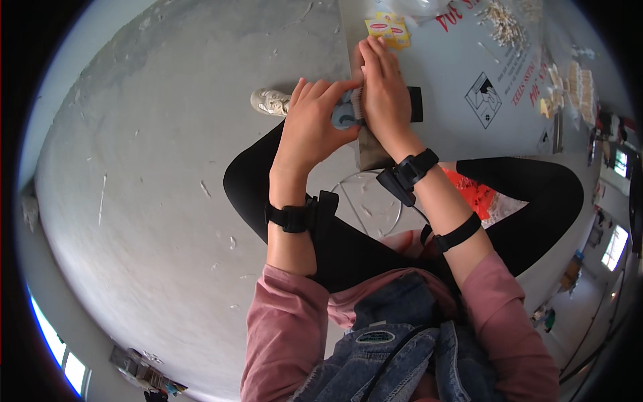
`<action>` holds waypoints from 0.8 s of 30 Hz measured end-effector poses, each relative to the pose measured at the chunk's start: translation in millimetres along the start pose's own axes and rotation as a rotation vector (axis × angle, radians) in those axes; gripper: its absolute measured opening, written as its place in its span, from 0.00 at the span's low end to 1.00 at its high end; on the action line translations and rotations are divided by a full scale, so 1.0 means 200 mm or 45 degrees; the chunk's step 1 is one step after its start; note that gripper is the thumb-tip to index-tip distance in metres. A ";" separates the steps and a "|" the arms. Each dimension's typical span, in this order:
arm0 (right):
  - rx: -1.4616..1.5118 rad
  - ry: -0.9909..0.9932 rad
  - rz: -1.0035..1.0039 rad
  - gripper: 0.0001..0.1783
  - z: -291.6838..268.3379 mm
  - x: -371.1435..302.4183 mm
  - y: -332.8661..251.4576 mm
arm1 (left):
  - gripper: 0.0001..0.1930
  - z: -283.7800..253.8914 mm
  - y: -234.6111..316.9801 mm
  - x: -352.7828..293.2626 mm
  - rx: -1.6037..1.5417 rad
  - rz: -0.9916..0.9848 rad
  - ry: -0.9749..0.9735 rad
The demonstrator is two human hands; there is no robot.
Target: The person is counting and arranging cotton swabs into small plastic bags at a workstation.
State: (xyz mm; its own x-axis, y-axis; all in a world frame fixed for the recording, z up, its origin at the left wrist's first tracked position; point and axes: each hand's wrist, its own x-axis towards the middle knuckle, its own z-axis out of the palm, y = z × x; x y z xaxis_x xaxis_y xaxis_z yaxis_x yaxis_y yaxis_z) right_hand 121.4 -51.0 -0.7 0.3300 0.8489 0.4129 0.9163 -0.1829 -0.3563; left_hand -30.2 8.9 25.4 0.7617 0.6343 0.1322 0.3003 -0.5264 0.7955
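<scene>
My left hand curls its thumb and fingers around a small round blue-grey container, held at the near left edge of the table. A row of thin, pale stick-like tips, perhaps cotton swabs, shows along the container's right side. Against these tips lies my right hand, its fingers stretched out straight and side by side, the palm turned to the left. What sits under the right palm is hidden. Just beyond the right fingertips are yellow printed packets on the table.
The grey table top carries a heap of loose cotton swabs, a clear plastic bag and bundled swabs at the right. A black flat object pokes out beside my right hand. A red bag lies below the table.
</scene>
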 end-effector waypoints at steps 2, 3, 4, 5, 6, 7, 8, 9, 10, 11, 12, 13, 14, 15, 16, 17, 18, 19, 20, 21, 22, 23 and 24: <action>0.030 -0.006 -0.004 0.24 0.00 -0.01 -0.02 | 0.32 -0.01 0.00 -0.01 0.012 0.004 0.002; 0.056 -0.011 -0.007 0.24 0.00 -0.01 -0.04 | 0.31 -0.01 0.00 -0.01 -0.004 -0.009 -0.011; 0.056 -0.011 -0.010 0.24 0.00 -0.02 -0.05 | 0.31 -0.01 0.00 -0.01 -0.023 -0.018 -0.022; 0.069 -0.006 -0.002 0.24 0.00 -0.02 -0.06 | 0.31 -0.01 0.00 -0.01 -0.024 -0.020 -0.019; 0.083 0.000 0.007 0.24 0.00 -0.02 -0.07 | 0.32 0.00 0.00 -0.01 -0.018 0.004 0.024; 0.085 -0.001 0.005 0.24 0.00 -0.03 -0.07 | 0.32 0.00 0.01 -0.01 -0.012 0.028 0.065; 0.116 0.002 0.016 0.24 0.00 -0.03 -0.07 | 0.32 0.00 0.01 -0.01 -0.010 0.025 0.067; 0.147 0.005 0.028 0.24 0.00 -0.03 -0.07 | 0.32 0.00 0.01 -0.01 -0.003 0.010 0.055; 0.150 0.003 0.025 0.24 0.00 -0.03 -0.08 | 0.32 0.00 0.01 -0.01 0.003 -0.005 0.043; 0.185 0.008 0.040 0.25 0.00 -0.03 -0.09 | 0.32 0.00 0.02 -0.01 0.006 -0.009 0.046; 0.221 0.013 0.054 0.25 -0.01 -0.04 -0.10 | 0.31 -0.01 0.02 -0.01 0.004 -0.033 0.034; 0.221 0.015 0.052 0.25 -0.01 -0.04 -0.10 | 0.30 -0.01 0.03 0.00 -0.001 -0.052 0.022; 0.261 0.011 0.074 0.26 -0.02 -0.05 -0.11 | 0.30 -0.01 0.03 0.00 -0.001 -0.050 0.026; 0.301 0.007 0.094 0.26 -0.03 -0.05 -0.11 | 0.31 -0.01 0.05 0.00 -0.029 -0.120 -0.011; 0.298 0.014 0.088 0.26 -0.03 -0.05 -0.11 | 0.31 -0.01 0.06 0.00 -0.058 -0.186 -0.046; 0.361 0.005 0.097 0.27 -0.03 -0.06 -0.11 | 0.31 -0.01 0.07 0.00 -0.058 -0.177 -0.039; 0.424 -0.004 0.106 0.27 -0.03 -0.06 -0.10 | 0.31 -0.02 0.07 0.00 -0.037 -0.176 -0.055; 0.425 0.000 0.095 0.27 -0.04 -0.03 -0.08 | 0.31 -0.03 0.06 -0.01 -0.011 -0.179 -0.069; 0.413 0.070 0.071 0.27 -0.06 0.01 -0.02 | 0.31 -0.03 0.06 -0.01 -0.010 -0.170 -0.056; 0.402 0.138 0.046 0.27 -0.08 0.05 0.04 | 0.31 -0.02 0.05 -0.01 0.005 -0.084 0.056; 0.385 0.174 0.128 0.25 -0.11 0.10 0.10 | 0.31 -0.01 0.04 -0.01 0.013 0.000 0.162; 0.349 0.079 0.218 0.23 -0.15 0.16 0.16 | 0.31 -0.03 0.04 -0.01 0.014 0.006 0.171; 0.423 -0.062 0.210 0.23 -0.18 0.22 0.21 | 0.30 -0.05 0.04 -0.01 -0.065 -0.053 0.207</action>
State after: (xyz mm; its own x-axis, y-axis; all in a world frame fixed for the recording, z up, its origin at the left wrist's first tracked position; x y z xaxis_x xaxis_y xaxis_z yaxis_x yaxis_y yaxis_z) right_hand 181.9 -39.5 32.3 0.4486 0.8455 0.2895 0.7254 -0.1552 -0.6706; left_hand -34.5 8.9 37.1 0.6451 0.7402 0.1895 0.2967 -0.4712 0.8306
